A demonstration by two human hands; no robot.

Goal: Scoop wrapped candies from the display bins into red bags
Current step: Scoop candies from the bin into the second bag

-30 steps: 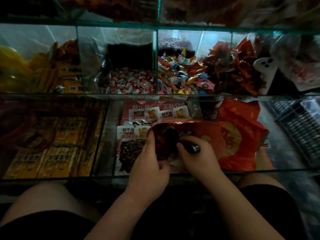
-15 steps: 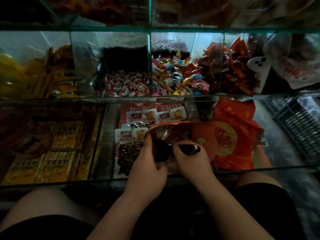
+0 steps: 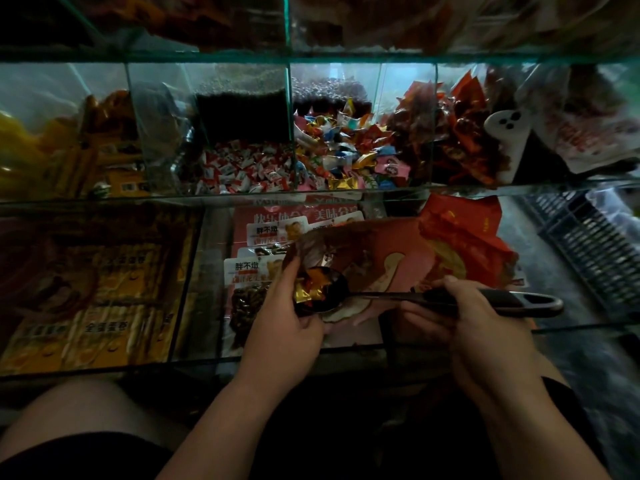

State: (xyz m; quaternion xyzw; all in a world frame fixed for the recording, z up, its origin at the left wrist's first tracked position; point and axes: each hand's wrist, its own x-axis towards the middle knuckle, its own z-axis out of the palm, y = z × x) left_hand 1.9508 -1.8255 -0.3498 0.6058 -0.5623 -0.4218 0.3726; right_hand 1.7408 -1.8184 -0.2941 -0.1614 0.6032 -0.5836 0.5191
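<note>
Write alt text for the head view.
A left hand holds a red bag open while the right hand holds a dark scoop of gold-wrapped candies at its mouth. Behind stand glass bins of more candies.

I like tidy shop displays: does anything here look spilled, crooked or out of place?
No spill shows round the scoop. One oddity: a white ghost-shaped piece with three dark dots sits beside the red packets in the upper row, at the right; what it is I cannot tell.
</note>
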